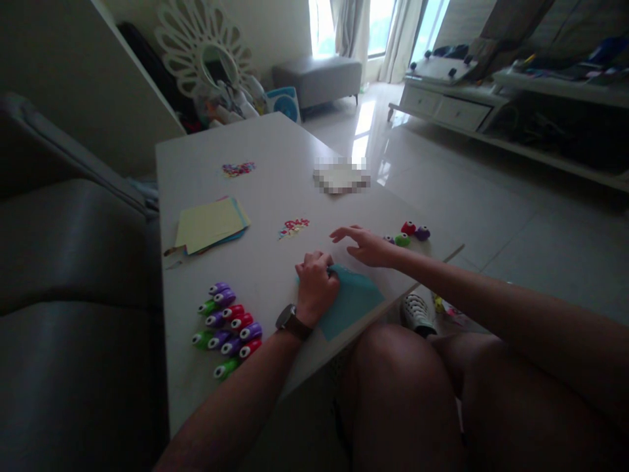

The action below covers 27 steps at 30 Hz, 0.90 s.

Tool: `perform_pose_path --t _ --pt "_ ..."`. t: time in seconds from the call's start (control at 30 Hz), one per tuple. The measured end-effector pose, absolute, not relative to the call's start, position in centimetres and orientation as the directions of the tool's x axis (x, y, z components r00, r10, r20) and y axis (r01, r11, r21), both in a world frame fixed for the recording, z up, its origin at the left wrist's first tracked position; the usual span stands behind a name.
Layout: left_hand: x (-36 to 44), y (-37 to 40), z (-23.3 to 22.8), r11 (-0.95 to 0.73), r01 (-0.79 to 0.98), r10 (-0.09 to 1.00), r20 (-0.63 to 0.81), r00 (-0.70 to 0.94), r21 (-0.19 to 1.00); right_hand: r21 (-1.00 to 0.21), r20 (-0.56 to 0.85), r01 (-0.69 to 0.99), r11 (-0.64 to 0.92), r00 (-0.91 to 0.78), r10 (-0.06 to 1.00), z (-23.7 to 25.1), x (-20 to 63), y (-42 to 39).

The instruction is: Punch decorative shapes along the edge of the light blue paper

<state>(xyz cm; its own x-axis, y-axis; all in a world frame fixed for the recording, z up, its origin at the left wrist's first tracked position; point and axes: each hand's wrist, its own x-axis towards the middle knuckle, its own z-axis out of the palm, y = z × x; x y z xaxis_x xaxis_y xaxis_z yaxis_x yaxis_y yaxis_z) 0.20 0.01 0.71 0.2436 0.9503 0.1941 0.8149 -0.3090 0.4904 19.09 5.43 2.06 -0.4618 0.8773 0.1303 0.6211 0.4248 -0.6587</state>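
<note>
Near the frame's centre, the left hand (316,284) is curled tight, pinching the blue paper sheet (351,301) at its upper-left corner; the right hand (366,246) lies flat, fingers spread, empty, just above it.

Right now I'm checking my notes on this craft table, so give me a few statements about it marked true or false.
1. The left hand grips the blue paper. True.
2. The right hand holds a punch. False: it lies open on the table.
3. A watch is on the left wrist. True.
4. The paper stack lies right of the blue paper. False: it lies to its left.
</note>
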Motion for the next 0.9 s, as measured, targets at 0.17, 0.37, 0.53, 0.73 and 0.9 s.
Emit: perform_pose_path --t 0.17,0.37,0.53,0.73,0.9 --pt "0.1 0.0 0.6 -0.322 0.806 0.946 0.193 0.259 0.498 -0.679 0.062 0.627 0.381 -0.468 0.882 1.1 17.2 6.7" --pt "0.2 -0.1 0.6 -0.325 0.795 0.945 0.202 0.257 0.511 -0.669 0.131 0.639 0.379 -0.401 0.907 1.3 16.6 9.2" --pt "0.2 0.0 0.5 -0.334 0.777 0.942 0.214 0.258 0.533 -0.608 0.084 0.741 0.285 -0.296 0.951 2.4 16.4 10.3" --pt "0.2 0.0 0.6 -0.339 0.768 0.940 0.224 0.257 0.543 -0.563 0.033 0.787 0.252 -0.283 0.958 2.5 15.2 11.7" --pt "0.2 0.0 0.7 -0.333 0.763 0.943 0.220 0.251 0.554 -0.535 0.094 0.807 0.250 -0.237 0.967 2.6 15.0 12.6"
